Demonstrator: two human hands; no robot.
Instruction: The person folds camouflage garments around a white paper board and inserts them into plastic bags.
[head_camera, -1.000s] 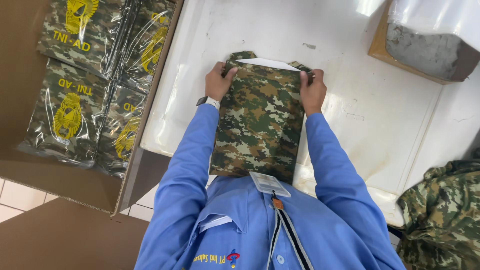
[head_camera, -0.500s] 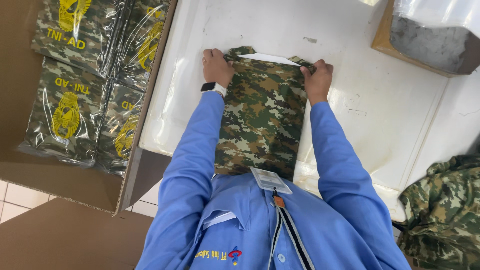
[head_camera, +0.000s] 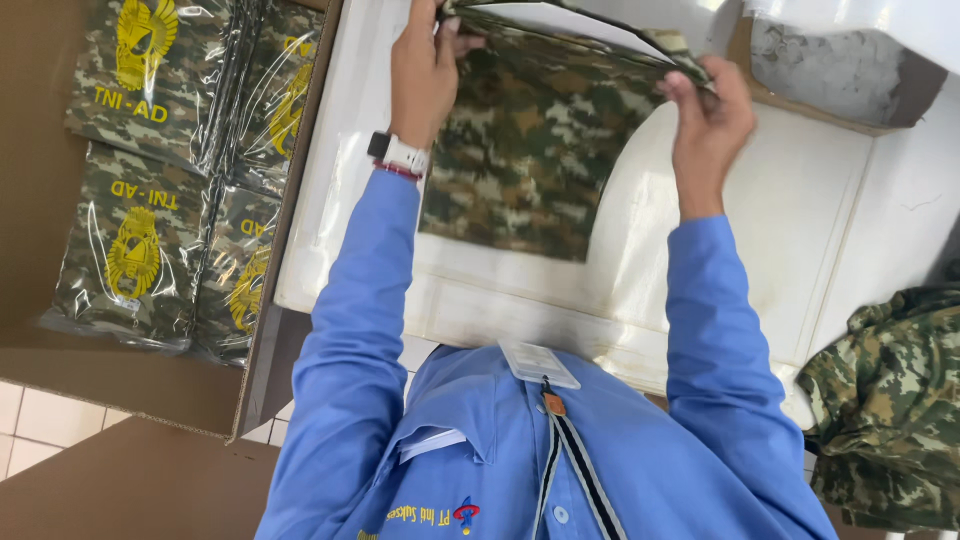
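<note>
Over the white table, I saw both hands lifting the folded camo garment by its far edge. L hand and R hand each pinched a top corner, fingers closed on cloth. Bagged camo packs sat in cardboard box at left; loose camo pile at right.

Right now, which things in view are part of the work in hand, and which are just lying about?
In hand:
- folded camouflage garment, lifted by its far edge
- left hand and right hand, gripping that edge
- white table under it

Lying about:
- bagged camouflage garments in the cardboard box
- loose camouflage pile, right
</note>
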